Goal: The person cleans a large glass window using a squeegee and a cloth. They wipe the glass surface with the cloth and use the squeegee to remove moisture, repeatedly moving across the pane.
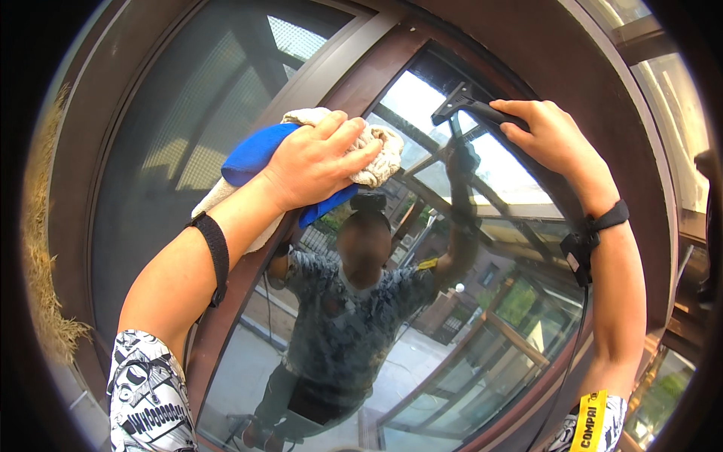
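My left hand [325,161] grips a bunched beige cloth [386,156] together with a blue cloth [257,152], against the brown frame at the left side of a window pane. A pale fold of cloth hangs below the wrist. My right hand [545,133] holds the black handle of a scraper-like tool [462,104] near the upper part of the glass pane [361,339]. Whether the tool's edge touches the glass, I cannot tell. The pane mirrors a person, the raised arm and the tool.
A brown window frame [390,73] surrounds the pane. Left of it is a second, screened panel [169,130]. Dry straw-like material [42,271] lines the far left edge. A black cable [570,361] hangs from the device on my right wrist.
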Demonstrator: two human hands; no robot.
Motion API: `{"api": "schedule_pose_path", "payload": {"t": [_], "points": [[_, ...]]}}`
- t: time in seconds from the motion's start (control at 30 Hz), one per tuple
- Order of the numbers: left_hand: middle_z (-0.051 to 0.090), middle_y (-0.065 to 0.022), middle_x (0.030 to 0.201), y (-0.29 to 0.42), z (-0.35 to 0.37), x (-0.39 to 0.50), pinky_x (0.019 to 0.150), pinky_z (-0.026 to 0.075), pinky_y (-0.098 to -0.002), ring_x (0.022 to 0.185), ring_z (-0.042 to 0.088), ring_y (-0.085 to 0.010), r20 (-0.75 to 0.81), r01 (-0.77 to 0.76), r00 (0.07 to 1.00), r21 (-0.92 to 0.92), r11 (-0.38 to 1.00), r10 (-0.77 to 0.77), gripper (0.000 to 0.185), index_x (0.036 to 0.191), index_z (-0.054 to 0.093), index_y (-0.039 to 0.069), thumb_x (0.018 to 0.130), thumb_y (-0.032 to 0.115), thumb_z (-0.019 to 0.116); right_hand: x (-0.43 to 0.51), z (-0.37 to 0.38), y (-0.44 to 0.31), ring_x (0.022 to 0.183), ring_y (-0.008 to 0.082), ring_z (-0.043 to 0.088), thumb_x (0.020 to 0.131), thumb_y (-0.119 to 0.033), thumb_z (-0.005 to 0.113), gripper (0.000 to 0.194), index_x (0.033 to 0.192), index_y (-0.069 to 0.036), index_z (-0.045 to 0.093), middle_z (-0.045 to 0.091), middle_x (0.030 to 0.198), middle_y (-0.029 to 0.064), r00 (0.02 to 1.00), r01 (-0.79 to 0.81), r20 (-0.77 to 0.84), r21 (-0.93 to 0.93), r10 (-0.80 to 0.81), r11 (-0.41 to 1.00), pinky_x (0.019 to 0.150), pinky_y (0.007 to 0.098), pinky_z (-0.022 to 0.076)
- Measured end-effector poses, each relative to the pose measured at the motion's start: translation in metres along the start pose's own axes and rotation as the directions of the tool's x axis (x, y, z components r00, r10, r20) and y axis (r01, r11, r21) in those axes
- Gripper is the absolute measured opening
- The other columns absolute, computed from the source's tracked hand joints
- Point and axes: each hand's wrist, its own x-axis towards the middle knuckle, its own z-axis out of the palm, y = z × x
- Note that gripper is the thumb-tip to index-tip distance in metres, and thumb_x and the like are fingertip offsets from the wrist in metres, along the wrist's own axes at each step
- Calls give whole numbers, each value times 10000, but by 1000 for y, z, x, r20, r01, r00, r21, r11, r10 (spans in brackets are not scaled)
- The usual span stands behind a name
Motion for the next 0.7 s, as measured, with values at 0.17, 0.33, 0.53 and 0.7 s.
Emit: {"api": "schedule_pose_path", "payload": {"t": [0.17,0.33,0.53,0.7], "points": [[660,-113,1300,-2,2,-2,988,567,-384,1194,647,-307,13,17,1000,7,1000,-17,533,1330,719,197,806,232,813,9,-6,-18,1196,382,735,969,-174,702,432,1387,-66,727,763,1292,205,998,39,45,68,-42,997,1055,440,569],[658,-105,1311,-2,2,-3,1041,552,-389,1217,650,-307,26,40,999,17,999,-41,550,1343,728,204,801,200,822,0,-18,-17,1134,398,747,982,-178,695,415,1383,-77,734,781,1230,204,984,-144,79,-176,159,974,1026,444,583],[662,-114,1301,-4,1,-3,980,564,-378,1198,636,-300,-11,17,1000,6,1000,-17,512,1322,720,193,817,226,800,2,-12,-9,1145,393,746,973,-177,699,411,1369,-76,742,776,1242,206,997,-27,71,-97,34,995,1029,442,584],[654,-107,1313,-3,2,-6,1035,552,-388,1216,645,-312,34,38,999,-16,999,-38,566,1344,722,198,788,194,830,6,-8,-16,1186,398,728,972,-188,694,412,1362,-63,738,767,1283,189,998,20,53,-13,-19,1000,1065,441,570]]}}
